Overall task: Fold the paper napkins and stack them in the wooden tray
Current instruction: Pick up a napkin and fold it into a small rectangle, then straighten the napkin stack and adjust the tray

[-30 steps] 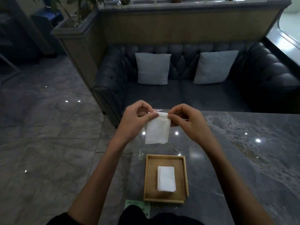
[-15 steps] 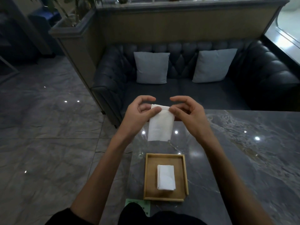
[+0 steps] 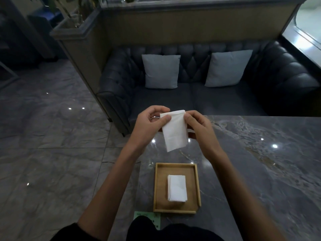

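A white folded paper napkin (image 3: 175,131) hangs in the air above the table, tilted slightly. My left hand (image 3: 149,126) pinches its upper left corner between thumb and fingers. My right hand (image 3: 199,127) pinches its upper right edge, fingers partly behind the paper. Below, near the table's front edge, the wooden tray (image 3: 159,188) holds a small stack of folded white napkins (image 3: 177,190) in its middle.
The grey marble table (image 3: 260,171) stretches to the right. A green card (image 3: 147,217) lies at the table's front edge below the tray. Beyond the table stands a dark tufted sofa (image 3: 286,80) with two light cushions (image 3: 161,71). Tiled floor lies to the left.
The napkin now hangs tilted, with its lower end swung to the left. Both hands keep their pinch on its top edge and have shifted a little.
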The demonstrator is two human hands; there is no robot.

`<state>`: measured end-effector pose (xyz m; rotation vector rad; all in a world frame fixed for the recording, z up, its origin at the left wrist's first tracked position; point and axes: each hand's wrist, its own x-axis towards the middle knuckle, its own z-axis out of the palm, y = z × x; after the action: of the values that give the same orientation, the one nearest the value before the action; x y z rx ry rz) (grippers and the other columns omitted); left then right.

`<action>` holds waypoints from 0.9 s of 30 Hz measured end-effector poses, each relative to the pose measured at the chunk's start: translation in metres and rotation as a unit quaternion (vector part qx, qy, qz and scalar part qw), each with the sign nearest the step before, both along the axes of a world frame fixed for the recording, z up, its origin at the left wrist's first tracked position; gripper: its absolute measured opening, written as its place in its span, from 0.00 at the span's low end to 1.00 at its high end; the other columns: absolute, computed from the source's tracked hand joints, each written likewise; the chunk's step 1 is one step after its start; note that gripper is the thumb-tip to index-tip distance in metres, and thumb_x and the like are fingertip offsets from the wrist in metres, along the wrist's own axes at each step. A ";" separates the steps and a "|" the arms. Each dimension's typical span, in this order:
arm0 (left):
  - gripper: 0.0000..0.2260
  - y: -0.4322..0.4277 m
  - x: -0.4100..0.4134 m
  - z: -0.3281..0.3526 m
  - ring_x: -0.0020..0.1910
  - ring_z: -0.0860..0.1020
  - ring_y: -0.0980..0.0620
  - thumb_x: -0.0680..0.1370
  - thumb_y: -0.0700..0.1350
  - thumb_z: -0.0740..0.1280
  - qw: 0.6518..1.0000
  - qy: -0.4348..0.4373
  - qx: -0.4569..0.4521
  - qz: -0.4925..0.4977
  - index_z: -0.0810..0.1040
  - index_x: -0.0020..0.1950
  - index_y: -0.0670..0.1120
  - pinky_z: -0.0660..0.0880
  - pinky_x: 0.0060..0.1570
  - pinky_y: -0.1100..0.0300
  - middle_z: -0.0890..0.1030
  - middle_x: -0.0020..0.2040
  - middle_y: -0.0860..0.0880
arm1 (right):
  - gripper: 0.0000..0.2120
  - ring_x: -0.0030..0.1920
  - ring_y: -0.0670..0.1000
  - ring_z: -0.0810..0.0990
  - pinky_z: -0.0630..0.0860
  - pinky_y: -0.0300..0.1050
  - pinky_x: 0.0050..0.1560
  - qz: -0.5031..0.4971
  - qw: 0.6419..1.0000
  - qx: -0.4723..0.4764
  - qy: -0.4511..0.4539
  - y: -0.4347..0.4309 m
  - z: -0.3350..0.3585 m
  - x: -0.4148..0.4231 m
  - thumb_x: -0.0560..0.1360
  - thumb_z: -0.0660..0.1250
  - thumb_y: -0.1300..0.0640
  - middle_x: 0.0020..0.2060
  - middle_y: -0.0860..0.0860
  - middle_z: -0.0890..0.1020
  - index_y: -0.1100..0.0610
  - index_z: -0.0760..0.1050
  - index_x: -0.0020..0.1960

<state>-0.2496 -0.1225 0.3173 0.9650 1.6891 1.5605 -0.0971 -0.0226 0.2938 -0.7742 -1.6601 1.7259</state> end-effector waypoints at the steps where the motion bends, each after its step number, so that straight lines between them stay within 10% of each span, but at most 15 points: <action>1: 0.06 0.000 0.001 0.000 0.47 0.83 0.56 0.78 0.42 0.72 1.000 0.003 -0.002 0.000 0.82 0.52 0.50 0.81 0.41 0.63 0.84 0.51 0.49 | 0.09 0.48 0.50 0.82 0.81 0.42 0.43 -0.002 1.000 0.017 -0.005 -0.001 0.000 0.000 0.84 0.61 0.54 0.49 0.52 0.82 0.58 0.77 0.54; 9: 0.04 0.001 0.017 -0.004 0.46 0.83 0.55 0.78 0.39 0.71 0.999 -0.035 -0.005 0.018 0.83 0.51 0.44 0.82 0.42 0.61 0.84 0.49 0.48 | 0.10 0.35 0.37 0.77 0.73 0.30 0.33 -0.129 0.987 0.092 -0.016 -0.016 -0.009 -0.010 0.84 0.59 0.54 0.38 0.43 0.79 0.49 0.74 0.45; 19: 0.11 -0.031 0.030 -0.054 0.56 0.80 0.48 0.79 0.39 0.69 0.991 -0.102 -0.037 0.075 0.75 0.61 0.44 0.81 0.45 0.63 0.79 0.58 0.42 | 0.06 0.37 0.42 0.82 0.76 0.34 0.29 -0.003 0.990 0.104 -0.094 -0.024 -0.053 0.029 0.82 0.65 0.58 0.40 0.47 0.82 0.49 0.79 0.50; 23: 0.27 -0.047 0.032 -0.080 0.66 0.69 0.63 0.75 0.54 0.74 0.976 0.168 -0.107 -0.082 0.68 0.70 0.63 0.70 0.61 0.69 0.71 0.68 0.58 | 0.06 0.41 0.41 0.80 0.75 0.31 0.40 0.187 0.921 0.241 -0.242 -0.011 -0.054 0.035 0.80 0.67 0.55 0.40 0.42 0.82 0.50 0.82 0.51; 27: 0.13 -0.049 0.034 -0.100 0.50 0.80 0.65 0.74 0.49 0.75 0.972 0.105 -0.166 -0.129 0.82 0.57 0.57 0.77 0.52 0.61 0.83 0.50 0.60 | 0.06 0.43 0.41 0.78 0.72 0.37 0.42 0.298 0.833 0.315 -0.344 -0.004 -0.056 0.025 0.81 0.65 0.52 0.44 0.44 0.81 0.49 0.81 0.52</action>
<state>-0.2159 -0.1719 0.2177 1.1467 1.8110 0.9978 -0.0720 -0.0261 0.2380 -0.6047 -3.0151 1.1014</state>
